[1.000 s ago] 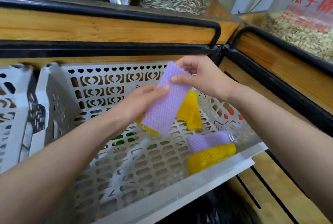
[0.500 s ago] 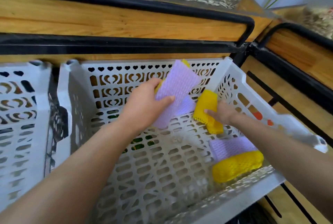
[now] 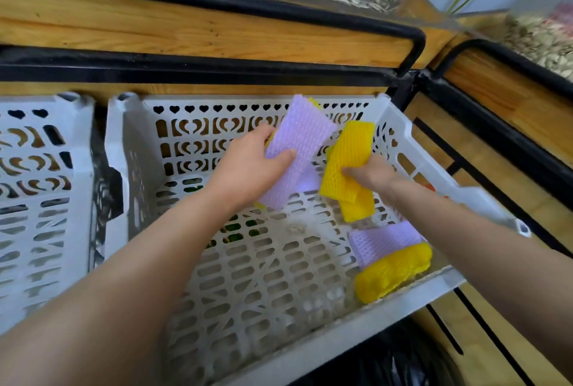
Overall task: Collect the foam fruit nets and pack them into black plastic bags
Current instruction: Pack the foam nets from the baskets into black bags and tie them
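The left hand is inside the white slatted crate, fingers and thumb curled round a purple foam net with yellow edges showing behind it. Just right of those fingers, the right hand pinches a yellow foam net. Nearer the person than the right fingers, a second purple net and a second yellow net lie touching in the crate's near right corner. Bare slatted floor spreads below the left fingers. A black bag shows under the near rim.
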The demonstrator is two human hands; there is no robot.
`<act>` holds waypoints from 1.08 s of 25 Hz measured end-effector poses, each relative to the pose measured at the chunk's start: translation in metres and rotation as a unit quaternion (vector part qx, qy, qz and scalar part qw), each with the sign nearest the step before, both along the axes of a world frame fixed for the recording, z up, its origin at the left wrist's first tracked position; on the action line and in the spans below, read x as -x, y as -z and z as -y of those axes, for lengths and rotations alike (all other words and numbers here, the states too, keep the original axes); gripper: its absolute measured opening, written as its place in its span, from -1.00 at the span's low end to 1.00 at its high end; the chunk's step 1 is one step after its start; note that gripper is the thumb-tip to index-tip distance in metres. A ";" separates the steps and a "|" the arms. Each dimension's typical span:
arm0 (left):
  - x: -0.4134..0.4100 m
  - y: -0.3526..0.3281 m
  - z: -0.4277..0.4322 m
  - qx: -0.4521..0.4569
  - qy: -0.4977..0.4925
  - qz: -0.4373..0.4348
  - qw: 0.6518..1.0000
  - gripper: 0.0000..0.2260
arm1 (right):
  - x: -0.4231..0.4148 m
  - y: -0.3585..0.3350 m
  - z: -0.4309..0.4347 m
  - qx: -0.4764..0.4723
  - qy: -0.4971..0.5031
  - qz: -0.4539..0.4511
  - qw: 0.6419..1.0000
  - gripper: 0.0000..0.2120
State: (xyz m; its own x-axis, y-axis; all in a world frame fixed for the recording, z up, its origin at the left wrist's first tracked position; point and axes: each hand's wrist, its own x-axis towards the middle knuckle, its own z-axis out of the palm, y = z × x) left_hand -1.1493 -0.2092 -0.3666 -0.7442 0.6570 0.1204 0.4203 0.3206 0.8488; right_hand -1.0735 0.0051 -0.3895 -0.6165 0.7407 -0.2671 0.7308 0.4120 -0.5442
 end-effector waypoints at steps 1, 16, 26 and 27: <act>-0.001 0.000 0.000 0.009 -0.001 -0.004 1.000 -0.81 | -0.001 -0.009 0.007 0.002 0.000 -0.027 1.000 -0.58; -0.132 -0.096 0.033 -0.286 -0.012 0.151 0.946 -0.87 | -0.142 -0.144 0.160 -0.189 -0.187 -0.277 0.923 -0.51; -0.286 -0.097 0.060 -0.236 0.208 0.089 0.945 -0.81 | -0.300 -0.154 0.174 -0.222 0.036 -0.271 0.936 -0.45; -0.298 -0.089 0.063 -0.208 0.226 0.065 0.949 -0.86 | -0.317 -0.150 0.174 -0.224 0.047 -0.255 0.940 -0.47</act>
